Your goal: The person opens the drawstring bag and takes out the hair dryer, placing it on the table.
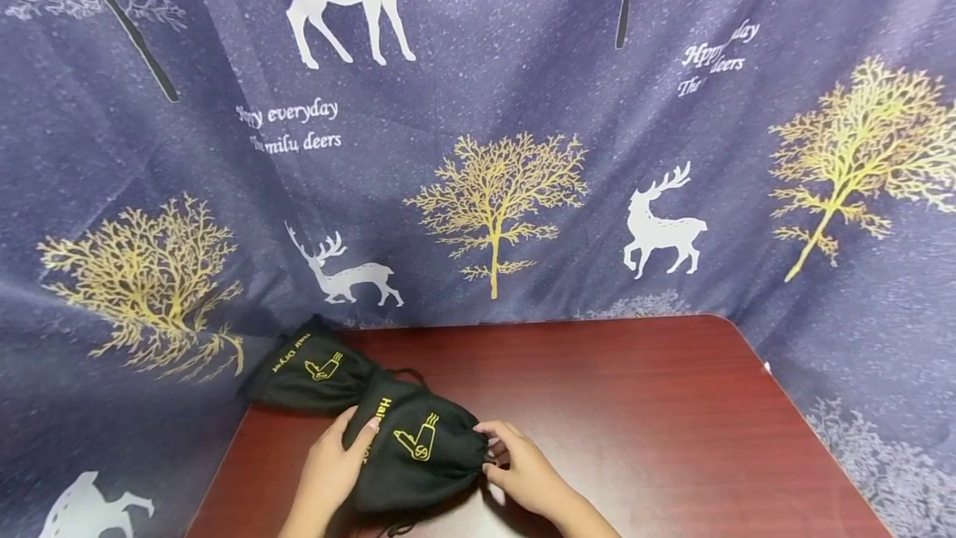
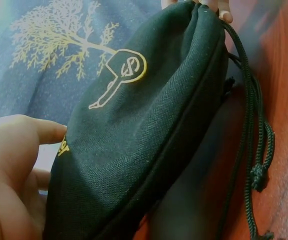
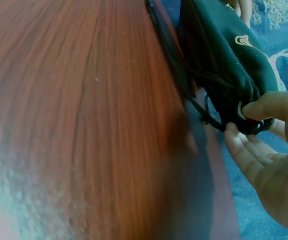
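Note:
A black drawstring bag (image 1: 407, 438) with yellow hair dryer print and lettering lies between the two hands, bulging with contents that are hidden. At its wide end my left hand (image 1: 332, 459) grips the side, one digit lying over the cloth; the left wrist view shows this hand (image 2: 14, 170) against the bag (image 2: 134, 125). My right hand (image 1: 526, 471) pinches the gathered mouth of the same bag. Thumb and fingers of that hand (image 3: 274, 155) meet at the bunched cloth in the right wrist view. Dark cords (image 2: 251, 125) with knotted ends hang from the bag.
A second black bag (image 1: 314, 368) with similar print lies behind and to the left, touching the first. Both are on a reddish-brown wooden table (image 1: 635, 405). A blue-grey cloth (image 1: 508, 90) printed with deer and trees hangs along the table's back and sides.

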`<act>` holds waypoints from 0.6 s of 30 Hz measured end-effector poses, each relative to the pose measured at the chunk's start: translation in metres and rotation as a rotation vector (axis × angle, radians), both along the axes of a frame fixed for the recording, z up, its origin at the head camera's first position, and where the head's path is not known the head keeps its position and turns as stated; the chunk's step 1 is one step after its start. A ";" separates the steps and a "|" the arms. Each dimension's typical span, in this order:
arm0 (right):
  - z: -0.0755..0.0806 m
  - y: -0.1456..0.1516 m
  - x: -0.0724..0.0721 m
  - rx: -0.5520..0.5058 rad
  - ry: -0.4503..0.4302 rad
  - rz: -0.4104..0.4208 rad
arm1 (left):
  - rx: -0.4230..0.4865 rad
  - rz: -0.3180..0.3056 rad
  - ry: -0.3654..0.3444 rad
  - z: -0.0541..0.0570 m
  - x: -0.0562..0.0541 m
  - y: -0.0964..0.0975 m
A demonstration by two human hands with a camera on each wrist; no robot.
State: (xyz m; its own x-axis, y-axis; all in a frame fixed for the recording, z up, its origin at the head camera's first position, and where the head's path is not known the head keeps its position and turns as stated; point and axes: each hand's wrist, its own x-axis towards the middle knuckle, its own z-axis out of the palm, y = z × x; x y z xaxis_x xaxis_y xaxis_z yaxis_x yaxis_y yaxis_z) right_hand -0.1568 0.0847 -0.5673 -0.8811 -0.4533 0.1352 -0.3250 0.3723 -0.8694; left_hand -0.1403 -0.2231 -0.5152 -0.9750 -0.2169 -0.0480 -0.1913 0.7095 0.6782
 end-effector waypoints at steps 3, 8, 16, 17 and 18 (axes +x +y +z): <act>0.001 0.004 0.000 -0.004 0.000 -0.012 | 0.001 -0.007 0.003 0.001 -0.003 0.004; 0.000 0.008 -0.001 -0.015 0.016 -0.039 | -0.004 -0.026 -0.002 0.002 -0.006 0.009; -0.001 0.015 0.000 -0.010 0.032 -0.072 | 0.004 -0.043 0.014 0.004 -0.012 0.018; -0.001 0.016 0.000 -0.016 0.029 -0.075 | 0.004 -0.045 0.014 0.003 -0.013 0.019; 0.000 0.017 0.000 -0.017 0.023 -0.077 | 0.006 -0.046 0.015 0.003 -0.014 0.020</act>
State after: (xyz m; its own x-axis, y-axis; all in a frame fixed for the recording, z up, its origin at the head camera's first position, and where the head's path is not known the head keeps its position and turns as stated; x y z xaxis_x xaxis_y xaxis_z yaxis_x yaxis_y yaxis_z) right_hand -0.1567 0.1015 -0.5676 -0.9099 -0.3817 0.1624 -0.3155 0.3825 -0.8684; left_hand -0.1542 -0.2033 -0.5120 -0.9845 -0.1719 -0.0349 -0.1488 0.7131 0.6851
